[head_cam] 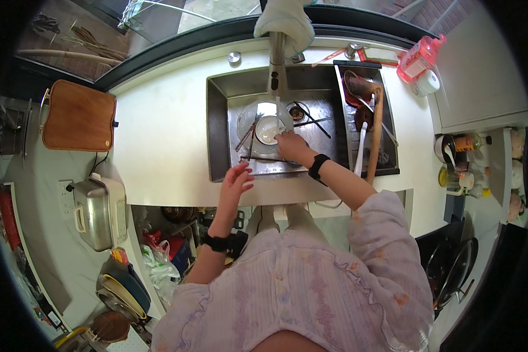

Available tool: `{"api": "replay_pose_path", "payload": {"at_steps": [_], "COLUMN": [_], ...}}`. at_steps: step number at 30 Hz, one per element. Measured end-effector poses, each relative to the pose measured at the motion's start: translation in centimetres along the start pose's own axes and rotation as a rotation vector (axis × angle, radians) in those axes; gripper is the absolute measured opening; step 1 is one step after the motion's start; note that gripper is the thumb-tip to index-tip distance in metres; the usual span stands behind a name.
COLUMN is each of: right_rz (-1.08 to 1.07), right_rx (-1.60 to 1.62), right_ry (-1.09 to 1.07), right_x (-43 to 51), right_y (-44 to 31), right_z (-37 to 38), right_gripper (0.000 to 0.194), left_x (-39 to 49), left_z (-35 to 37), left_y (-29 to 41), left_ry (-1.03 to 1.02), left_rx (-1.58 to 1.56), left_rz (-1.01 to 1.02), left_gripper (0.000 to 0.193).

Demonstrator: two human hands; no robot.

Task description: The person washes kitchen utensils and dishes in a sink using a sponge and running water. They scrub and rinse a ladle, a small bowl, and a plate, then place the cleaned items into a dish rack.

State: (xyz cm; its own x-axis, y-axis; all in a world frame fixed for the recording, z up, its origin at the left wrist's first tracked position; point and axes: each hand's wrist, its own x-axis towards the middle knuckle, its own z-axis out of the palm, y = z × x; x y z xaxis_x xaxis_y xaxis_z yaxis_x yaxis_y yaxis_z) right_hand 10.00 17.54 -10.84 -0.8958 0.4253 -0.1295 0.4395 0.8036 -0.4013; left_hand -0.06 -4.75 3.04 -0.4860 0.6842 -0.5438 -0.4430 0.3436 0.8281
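Observation:
Water runs from the faucet [277, 66] into the steel sink [218, 127]. Below the stream a small white bowl [268, 130] stands in a larger clear bowl [246, 116]. My right hand [292, 146] is at the small bowl's right rim, its fingertips near the stream; whether they grip the rim or something small cannot be told. My left hand [237, 178] hangs over the sink's front edge, fingers apart and holding nothing. Dark chopsticks [251, 136] lean at the clear bowl's left side, and more chopsticks [317, 121] cross on the sink floor at the right, by the drain [296, 113].
A rack tray [389, 171] at the sink's right holds a wooden-handled tool [375, 136] and a white-handled utensil [361, 149]. Behind it stand a pink bottle [420, 57] and a white-lidded jar [426, 83]. A brown board-like case [80, 116] and a metal-lidded appliance [97, 214] are at the left.

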Motion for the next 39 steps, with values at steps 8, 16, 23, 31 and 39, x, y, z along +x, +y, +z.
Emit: {"api": "replay_pose_path", "payload": {"at_steps": [8,16,23,31,39], "right_rz": [0.196,-0.168,0.263,0.239,0.026], "right_rx": [0.22,-0.197,0.272,0.479,0.262], "right_ry": [0.146,0.054,0.041,0.165,0.085], "right_x": [5.2,5.5,3.8,0.1,-2.5], "right_y": [0.8,2.1,2.2,-0.6,-0.3], "right_z": [7.4,7.5,1.7,-4.2,-9.1], "right_gripper": [0.031,0.012,0.019,0.032,0.039], "left_x": [0.2,2.4,6.8,14.6,17.7], "left_z": [-0.3,-1.4,0.8,7.8,9.3], "left_y": [-0.4,0.8,0.3,-0.1,-1.7], "left_ry": [-0.045,-0.086,-0.102,-0.06,-0.008], "left_rx": [-0.08,-0.136,-0.427,-0.266,-0.125], "left_rz": [-0.054,-0.091,-0.226,-0.193,-0.033], "left_gripper": [0.036,0.037,0.04,0.067,0.06]}}
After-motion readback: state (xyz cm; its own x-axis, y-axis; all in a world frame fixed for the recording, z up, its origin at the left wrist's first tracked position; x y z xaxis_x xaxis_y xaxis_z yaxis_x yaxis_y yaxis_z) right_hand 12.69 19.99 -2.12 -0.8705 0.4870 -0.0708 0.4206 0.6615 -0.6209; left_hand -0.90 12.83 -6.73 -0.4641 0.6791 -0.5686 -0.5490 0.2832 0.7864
